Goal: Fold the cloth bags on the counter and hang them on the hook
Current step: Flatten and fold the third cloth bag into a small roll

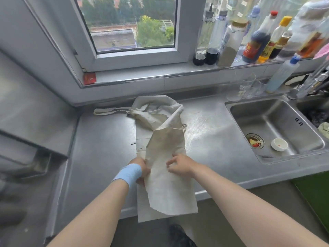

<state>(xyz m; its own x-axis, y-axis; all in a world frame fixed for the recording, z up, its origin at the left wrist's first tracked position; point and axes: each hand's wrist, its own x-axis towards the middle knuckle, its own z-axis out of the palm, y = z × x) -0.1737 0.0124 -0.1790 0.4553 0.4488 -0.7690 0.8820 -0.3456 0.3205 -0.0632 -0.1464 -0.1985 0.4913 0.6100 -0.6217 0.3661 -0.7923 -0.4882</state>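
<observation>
**One pale bag under both hands, its edges partly lost from view**

A long cream cloth bag (167, 184) lies lengthwise on the steel tabletop (103, 139), with its near end hanging over the front edge toward the floor. An upper layer sits askew on a lower one. Whether these are two folds of one bag or separate pieces cannot be made out.

The left hand (142, 168), with a blue wristband (130, 172) behind it, grips the upper layer's left edge. Its fingers (140, 181) curl round the cloth, and their tips are hidden beneath it. The right hand (179, 164) rests on top near the right edge with its fingers (169, 163) bent and spread, tips at the fabric. Whether they pinch a crease or only touch it is unclear.

At the far end a second bag (154, 111) lies crumpled against the wall. It overlaps the first, so where one stops and the other starts is hard to trace. Its strap (110, 111) trails left along the tabletop.

To the right is a sink (267, 157) with a small white bowl (279, 144) beside the drain. The tap (313, 81) is cut off by the frame edge. Clear glasses (249, 86) stand behind the sink, nearly invisible against the steel. Bottles (256, 38) crowd the windowsill, their labels too blurred to read. A dark shoe (179, 234) shows on the floor below.
</observation>
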